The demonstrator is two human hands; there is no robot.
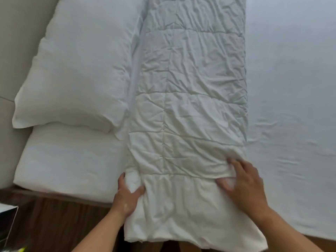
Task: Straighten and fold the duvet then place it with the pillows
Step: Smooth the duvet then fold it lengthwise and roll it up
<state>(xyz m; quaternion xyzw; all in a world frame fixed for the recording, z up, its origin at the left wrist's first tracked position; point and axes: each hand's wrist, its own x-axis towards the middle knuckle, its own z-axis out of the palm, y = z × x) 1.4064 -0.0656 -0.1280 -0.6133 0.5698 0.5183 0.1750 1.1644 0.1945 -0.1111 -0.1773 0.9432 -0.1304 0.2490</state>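
The folded duvet is lying as a long, crumpled strip across the bed, its near end hanging over the bed's edge. The left hand is gripping the duvet's left edge near that end. The right hand is pinching a fold at the duvet's right edge, fingers spread on top. A pillow is lying just left of the duvet

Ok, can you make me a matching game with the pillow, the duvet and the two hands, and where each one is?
Things:
1 pillow
2 duvet
3 left hand
4 right hand

Places or states:
a grips the duvet's left edge
b lies left of the duvet
c holds the duvet's right edge
d folded into a long strip

Pairs: 1-b, 2-d, 3-a, 4-c
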